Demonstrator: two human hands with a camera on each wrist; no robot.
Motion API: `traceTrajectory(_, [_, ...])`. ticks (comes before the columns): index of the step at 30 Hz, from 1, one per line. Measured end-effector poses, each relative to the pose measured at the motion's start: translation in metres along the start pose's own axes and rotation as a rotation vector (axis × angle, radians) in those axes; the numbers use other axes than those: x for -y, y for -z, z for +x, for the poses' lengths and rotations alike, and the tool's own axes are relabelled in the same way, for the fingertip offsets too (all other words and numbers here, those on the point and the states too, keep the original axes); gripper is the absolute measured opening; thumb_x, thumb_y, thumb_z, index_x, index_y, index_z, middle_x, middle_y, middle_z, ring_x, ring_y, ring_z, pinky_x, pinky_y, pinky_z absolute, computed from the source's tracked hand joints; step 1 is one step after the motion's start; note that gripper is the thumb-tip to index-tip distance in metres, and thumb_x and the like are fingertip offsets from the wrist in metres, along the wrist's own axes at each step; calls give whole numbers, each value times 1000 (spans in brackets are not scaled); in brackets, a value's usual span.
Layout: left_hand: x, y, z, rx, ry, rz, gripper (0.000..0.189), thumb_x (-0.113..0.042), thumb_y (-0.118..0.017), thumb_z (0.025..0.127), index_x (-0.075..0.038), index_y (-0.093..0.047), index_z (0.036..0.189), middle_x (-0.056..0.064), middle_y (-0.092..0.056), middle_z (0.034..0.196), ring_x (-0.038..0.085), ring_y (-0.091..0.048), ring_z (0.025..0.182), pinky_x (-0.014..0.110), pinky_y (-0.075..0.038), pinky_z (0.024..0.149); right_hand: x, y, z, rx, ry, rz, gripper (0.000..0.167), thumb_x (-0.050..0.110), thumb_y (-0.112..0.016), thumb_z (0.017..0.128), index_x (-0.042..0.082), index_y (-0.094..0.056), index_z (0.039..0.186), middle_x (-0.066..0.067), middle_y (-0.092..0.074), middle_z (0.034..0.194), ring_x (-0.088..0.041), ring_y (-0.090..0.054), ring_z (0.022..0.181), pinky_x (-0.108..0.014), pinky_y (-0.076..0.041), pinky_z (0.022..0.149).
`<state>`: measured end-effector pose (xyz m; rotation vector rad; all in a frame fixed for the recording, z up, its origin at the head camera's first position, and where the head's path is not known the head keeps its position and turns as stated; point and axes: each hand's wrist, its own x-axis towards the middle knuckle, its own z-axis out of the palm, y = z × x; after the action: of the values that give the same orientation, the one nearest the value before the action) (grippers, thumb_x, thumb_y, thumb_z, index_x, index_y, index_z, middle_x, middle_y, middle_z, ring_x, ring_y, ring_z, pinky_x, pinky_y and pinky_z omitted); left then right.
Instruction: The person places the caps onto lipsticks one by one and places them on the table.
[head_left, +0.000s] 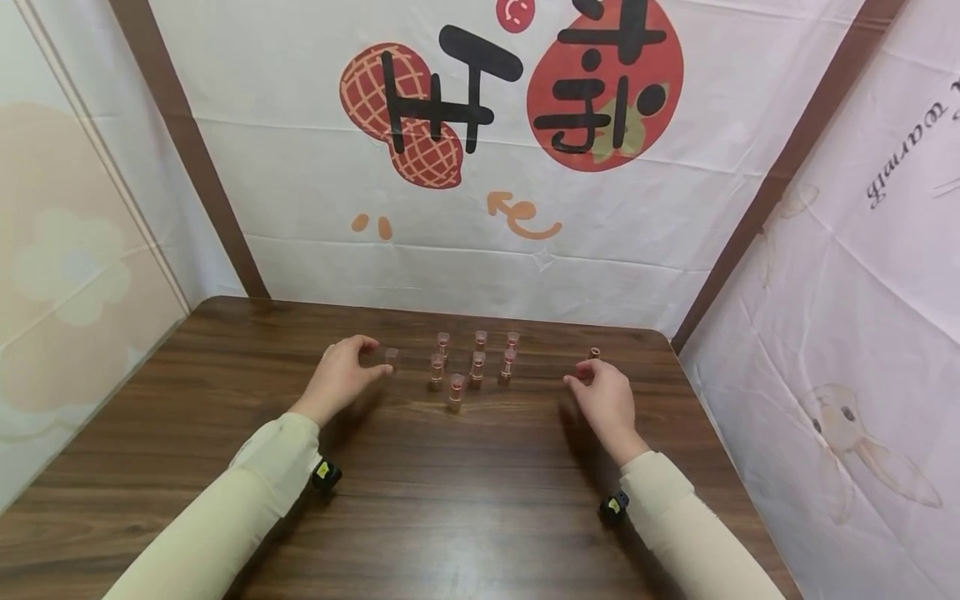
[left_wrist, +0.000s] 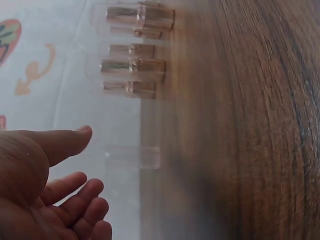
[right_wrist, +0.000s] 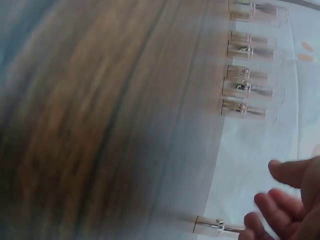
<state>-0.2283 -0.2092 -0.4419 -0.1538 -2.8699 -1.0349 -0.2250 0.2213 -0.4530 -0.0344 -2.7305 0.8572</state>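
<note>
My left hand (head_left: 343, 379) reaches beside a clear cap (head_left: 392, 358) standing at the table's left rear. In the left wrist view the thumb and fingers are spread apart, and the clear cap (left_wrist: 132, 157) stands just beyond them. At the right, my right hand (head_left: 602, 396) is close to an uncapped lipstick tube (head_left: 594, 353). Its thumb and fingers are parted in the right wrist view, with the fingers partly covering that tube (right_wrist: 209, 225). Between the hands stand several capped lipsticks, the nearest lipstick (head_left: 456, 392) in front of the others.
A brown wood-grain table (head_left: 465, 500) carries everything. Behind it hangs a printed white cloth (head_left: 300, 167), with more printed cloth along the right side (head_left: 825, 317). Both sleeved forearms lie above the front part of the table, each with a dark device at the wrist.
</note>
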Motion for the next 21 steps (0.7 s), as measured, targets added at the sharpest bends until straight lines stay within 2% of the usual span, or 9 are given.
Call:
traceTrajectory(4, [9,-6,7,15,35,-39,57,-32,-74,96,3,-55,138,24,-60,135,42,-55,126,58,-44,105,-5,6,7,31,-113,-29,36,38,-77,92,9,-74,114,-7,-76,105,-27,-70,95,-47,-55,80])
traceTrajectory(8, [14,-11,13,33,55,-54,57,-31,-75,95,3,-55,137,25,-60,135,41,-56,125,57,-46,103,-12,12,14,76,-192,-41,40,41,-76,92,9,-73,116,-7,-75,107,-29,-69,97,-47,-54,81])
traceTrajectory(16, [23,-22,25,50,79,-78,56,-32,-76,95,0,-56,136,22,-61,134,39,-58,121,55,-48,101,-23,13,24,98,-232,5,49,39,-77,92,5,-68,126,-12,-72,118,-32,-66,108,-50,-52,90])
traceTrajectory(21, [26,-32,29,28,96,-114,54,-34,-77,94,-2,-58,134,20,-63,131,37,-60,118,54,-49,98,-25,11,25,94,-254,47,50,37,-77,92,6,-66,130,-13,-70,124,-33,-64,115,-50,-50,94])
